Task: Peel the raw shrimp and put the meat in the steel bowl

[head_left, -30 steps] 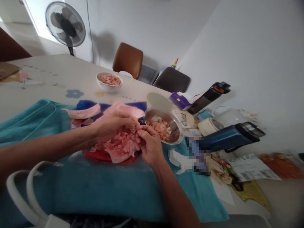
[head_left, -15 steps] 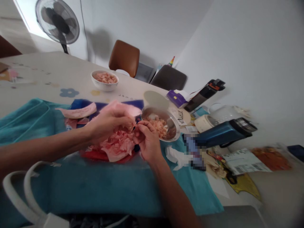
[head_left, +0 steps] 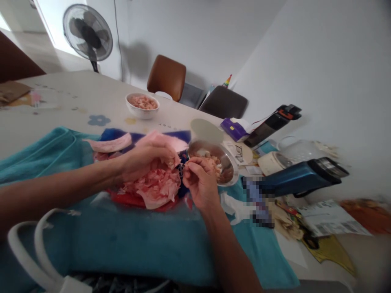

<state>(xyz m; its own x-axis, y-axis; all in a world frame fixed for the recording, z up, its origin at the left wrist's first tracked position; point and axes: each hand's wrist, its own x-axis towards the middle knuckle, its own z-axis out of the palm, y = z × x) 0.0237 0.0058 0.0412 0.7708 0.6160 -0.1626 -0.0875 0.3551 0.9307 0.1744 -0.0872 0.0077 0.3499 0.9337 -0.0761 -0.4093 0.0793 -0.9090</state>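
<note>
My left hand point(head_left: 149, 160) is curled round a small pale pink piece of pomelo point(head_left: 173, 162), mostly hidden by the fingers. Close beside it, my right hand point(head_left: 201, 183) pinches thumb and forefinger on what looks like a thin pale shred at the piece's edge. Below my hands lies a heap of pink pomelo membranes point(head_left: 155, 187) on red and blue plastic. Thick pink pieces of peel point(head_left: 114, 143) rest behind my left forearm. A steel bowl point(head_left: 234, 171) holding peeled pulp stands just beyond my right hand.
A white bowl point(head_left: 143, 113) of pulp stands farther back. A teal cloth point(head_left: 137, 248) covers the near table. To the right are crumpled tissue point(head_left: 233, 207), a blue flask point(head_left: 293, 177), a black bottle point(head_left: 269, 126) and a purple tissue pack point(head_left: 233, 129). White handles point(head_left: 39, 252) rise at lower left.
The view has shifted, so everything sits a little farther right. My right fingertips have drawn slightly away from my left, widening the small gap between them. Both hands keep their pinched shape.
</note>
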